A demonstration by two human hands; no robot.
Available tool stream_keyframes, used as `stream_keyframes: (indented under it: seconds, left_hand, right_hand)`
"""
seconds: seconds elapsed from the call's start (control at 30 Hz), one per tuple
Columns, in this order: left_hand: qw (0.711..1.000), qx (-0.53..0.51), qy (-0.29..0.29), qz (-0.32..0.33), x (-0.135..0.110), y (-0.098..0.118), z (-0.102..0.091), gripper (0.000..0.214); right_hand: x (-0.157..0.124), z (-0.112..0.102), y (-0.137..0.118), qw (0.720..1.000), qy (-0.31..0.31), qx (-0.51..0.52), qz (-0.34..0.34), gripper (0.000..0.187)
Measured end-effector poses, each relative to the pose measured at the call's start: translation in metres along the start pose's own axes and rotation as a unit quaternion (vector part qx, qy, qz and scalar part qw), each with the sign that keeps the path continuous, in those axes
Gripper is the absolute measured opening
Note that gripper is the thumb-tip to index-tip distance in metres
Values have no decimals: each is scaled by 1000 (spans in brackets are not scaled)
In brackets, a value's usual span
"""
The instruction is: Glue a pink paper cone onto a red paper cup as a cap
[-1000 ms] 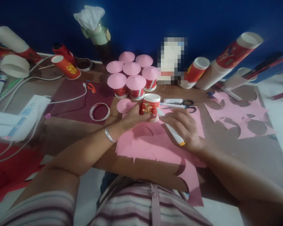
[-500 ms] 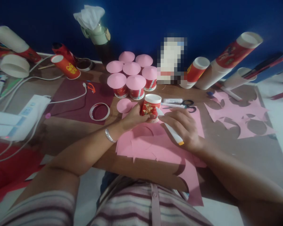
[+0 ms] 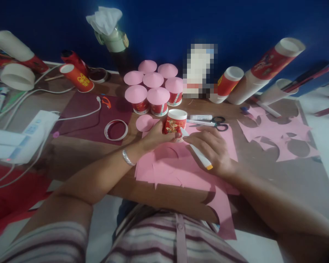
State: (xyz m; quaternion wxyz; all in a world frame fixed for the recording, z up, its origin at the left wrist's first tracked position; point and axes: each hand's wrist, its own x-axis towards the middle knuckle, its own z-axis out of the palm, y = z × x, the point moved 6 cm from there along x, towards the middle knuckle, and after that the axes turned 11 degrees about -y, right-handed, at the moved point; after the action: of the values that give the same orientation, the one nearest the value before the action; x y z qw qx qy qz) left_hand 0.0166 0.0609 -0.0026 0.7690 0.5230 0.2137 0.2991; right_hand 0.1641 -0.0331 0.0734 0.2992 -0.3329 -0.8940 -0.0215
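My left hand (image 3: 157, 137) is closed around the lower left side of a red paper cup (image 3: 173, 122) with gold figures on it. The cup stands white end up over the pink paper sheets (image 3: 167, 164). In my right hand (image 3: 212, 148) is a white marker pen (image 3: 199, 155) with a yellow end, its tip against or very near the cup's right side. Whether the tip touches is too small to tell. Beside my left hand lies a pink paper disc (image 3: 144, 123). Several cups with pink cone tops (image 3: 158, 96) are grouped just behind.
Scissors (image 3: 220, 124) and a glue stick (image 3: 201, 117) lie behind my right hand. Pink offcuts (image 3: 279, 133) are at the right, stacked cups (image 3: 263, 69) at the back right. A tape ring (image 3: 115, 130), cables and a power strip (image 3: 30, 135) lie left.
The marker and my right hand have shifted very slightly left and down along the cup. My left hand keeps its hold on the cup, which has barely moved.
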Motion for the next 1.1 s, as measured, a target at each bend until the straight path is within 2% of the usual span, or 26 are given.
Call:
stream_keyframes:
  seconds: [0.4, 0.57, 0.83, 1.1]
  left_hand:
    - [1000, 26, 0, 12, 0, 4, 2, 42]
    - [999, 31, -9, 4, -2, 7, 4, 36]
    - [1000, 20, 4, 10, 0, 4, 1, 46]
    - [999, 28, -10, 21, 1, 3, 0, 43]
  right_hand:
    - [1, 1, -4, 1000, 17, 0, -13, 39]
    - [1, 2, -5, 1000, 17, 6, -14, 42]
    - [-1, 1, -5, 1000, 19, 4, -22, 38]
    - [-2, 0, -4, 999, 27, -8, -22, 35]
